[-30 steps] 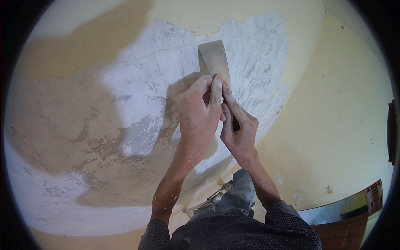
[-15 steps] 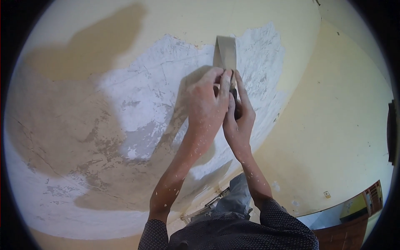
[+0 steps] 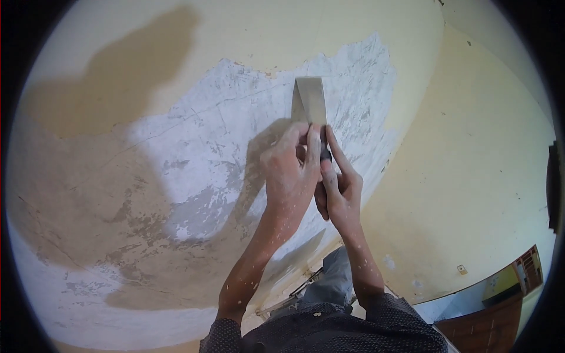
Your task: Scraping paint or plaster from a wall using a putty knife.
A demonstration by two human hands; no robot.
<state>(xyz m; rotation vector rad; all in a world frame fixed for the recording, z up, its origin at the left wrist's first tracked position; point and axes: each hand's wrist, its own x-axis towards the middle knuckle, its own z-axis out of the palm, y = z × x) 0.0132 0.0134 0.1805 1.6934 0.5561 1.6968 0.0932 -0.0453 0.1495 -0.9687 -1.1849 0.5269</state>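
Both my hands are closed around one scraper [image 3: 312,97], a broad flat metal blade on a dark handle. My left hand [image 3: 291,167] grips it from the left, with fingers up near the base of the blade. Around the dark handle, a little lower, my right hand [image 3: 341,188] is wrapped, its index finger stretched up along the side. The blade points upward against the wall [image 3: 203,138], on a patch stripped to white and grey beneath cream paint. Pale flecks dot both forearms. My palms and fingers hide most of the handle.
Cream paint [image 3: 253,29] borders the stripped patch above. A second cream wall [image 3: 471,147] meets it at a corner on the right. Low at right are a small wall socket [image 3: 462,269] and a brown wooden piece [image 3: 485,323]. A dark object [image 3: 553,185] hangs at the far right edge.
The scraper and both my hands have moved down the wall, the blade's tip now lower within the stripped patch. The right hand's fingers have shifted slightly on the handle.
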